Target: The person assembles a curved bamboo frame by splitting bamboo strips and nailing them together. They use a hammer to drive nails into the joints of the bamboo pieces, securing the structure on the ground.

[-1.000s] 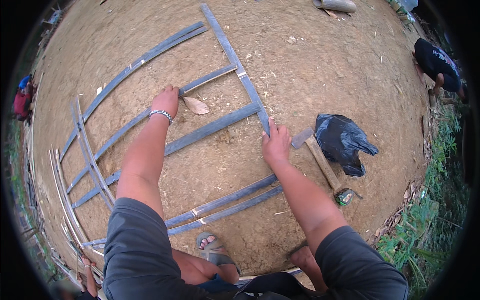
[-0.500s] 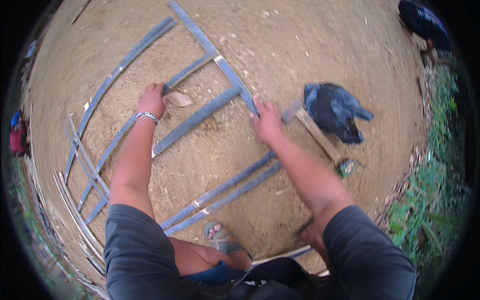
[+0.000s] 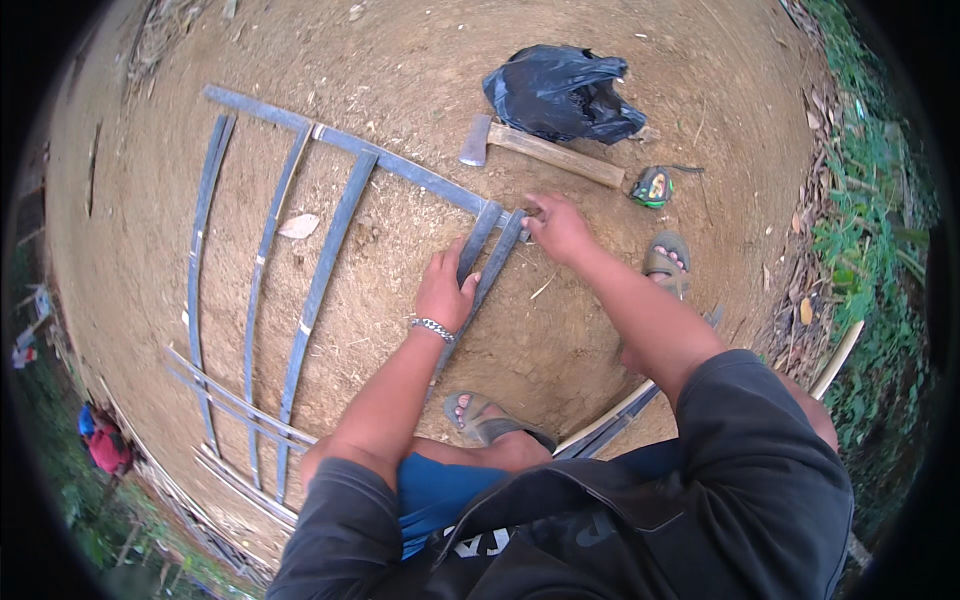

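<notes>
On bare ground (image 3: 400,300), bending over slats (image 3: 329,260) laid against a crosspiece (image 3: 400,169), with bag (image 3: 555,92) and axe (image 3: 555,158) beyond. Grasping a near slat (image 3: 479,234) in left hand (image 3: 440,298), touching the next slat's (image 3: 504,246) end with right hand (image 3: 560,232), can't tell if gripping, near tape (image 3: 652,188).

1 axe (image 3: 545,153), 1 tape measure (image 3: 652,188), 1 blk bag (image 3: 560,90), 1 bracelet (image 3: 433,327), 2 sandals (image 3: 497,427), 2 hands (image 3: 443,297), 6 strips (image 3: 332,250) min imo, exact no. unclear tho. dry leaves (image 3: 299,226): several, cdn't count em.
</notes>
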A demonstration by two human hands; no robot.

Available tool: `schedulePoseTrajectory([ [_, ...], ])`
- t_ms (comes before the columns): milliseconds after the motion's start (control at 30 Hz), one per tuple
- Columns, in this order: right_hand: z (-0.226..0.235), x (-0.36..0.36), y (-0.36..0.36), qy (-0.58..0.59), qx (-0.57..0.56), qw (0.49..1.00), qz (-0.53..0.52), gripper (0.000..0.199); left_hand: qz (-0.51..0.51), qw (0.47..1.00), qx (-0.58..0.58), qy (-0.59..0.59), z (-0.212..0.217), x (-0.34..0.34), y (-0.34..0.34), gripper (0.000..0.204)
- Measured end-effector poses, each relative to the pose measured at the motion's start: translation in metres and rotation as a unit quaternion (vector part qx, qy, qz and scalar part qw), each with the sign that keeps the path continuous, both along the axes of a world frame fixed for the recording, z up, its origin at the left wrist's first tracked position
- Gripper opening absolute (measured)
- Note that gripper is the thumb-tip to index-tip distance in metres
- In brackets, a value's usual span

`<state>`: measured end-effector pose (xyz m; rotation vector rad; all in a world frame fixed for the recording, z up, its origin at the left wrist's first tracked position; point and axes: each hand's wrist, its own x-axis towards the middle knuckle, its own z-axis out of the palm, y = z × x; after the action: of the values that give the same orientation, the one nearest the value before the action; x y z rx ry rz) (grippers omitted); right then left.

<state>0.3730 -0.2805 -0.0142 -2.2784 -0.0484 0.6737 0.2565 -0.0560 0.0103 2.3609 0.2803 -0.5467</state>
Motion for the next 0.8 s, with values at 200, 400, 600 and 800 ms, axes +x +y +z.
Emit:
schedulePoseTrajectory([
  [200,0.004,-0.015,0.007,-0.005,-0.005,0.999,-0.045,0.033,0.017,0.998,0.054,-0.018,-0.001,-0.013,-0.006,0.07],
  [400,0.007,-0.007,0.006,0.026,-0.031,0.998,-0.047,0.03,-0.013,0.985,0.14,-0.101,0.01,-0.044,-0.014,0.077],
  [600,0.002,-0.003,0.017,0.038,-0.052,0.996,-0.063,0.029,-0.109,0.974,0.197,-0.011,0.009,-0.089,-0.012,0.072],
  [800,-0.013,-0.005,0.013,0.037,-0.02,0.994,-0.1,0.022,-0.11,0.978,0.17,-0.051,-0.002,-0.095,-0.009,0.066],
])
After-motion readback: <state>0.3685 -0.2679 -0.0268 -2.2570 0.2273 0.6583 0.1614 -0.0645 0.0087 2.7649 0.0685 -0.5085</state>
